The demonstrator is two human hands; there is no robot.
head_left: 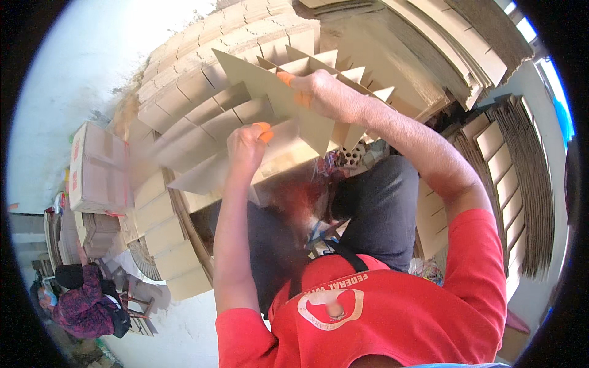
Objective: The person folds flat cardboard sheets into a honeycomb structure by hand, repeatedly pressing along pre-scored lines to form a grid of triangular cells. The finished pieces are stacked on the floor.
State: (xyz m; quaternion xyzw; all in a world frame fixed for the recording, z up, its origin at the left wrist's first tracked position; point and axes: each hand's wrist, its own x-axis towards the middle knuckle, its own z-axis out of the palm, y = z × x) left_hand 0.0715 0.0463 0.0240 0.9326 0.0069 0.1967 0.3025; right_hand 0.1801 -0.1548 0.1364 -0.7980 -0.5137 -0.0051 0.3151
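Observation:
My left hand [247, 147], with orange covers on its fingertips, is closed on a slotted cardboard strip [205, 175] that is partly blurred. Farther right, my right hand [322, 96], also wearing orange finger covers, grips the upper edge of a flat cardboard panel [248, 76]. That panel belongs to or leans against a grid of interlocked cardboard dividers [307, 64] just beyond the right hand. Left of both hands, more slotted strips [215, 119] stand on edge in rows. My fingers hide the exact grip points.
Stacks of slotted cardboard [227, 30] rise at the back, with more sheets [454, 43] at the far right. Bundled cardboard [521, 184] stands along the right wall. A closed carton [101, 165] is at left. Another person [89, 300] sits at the lower left.

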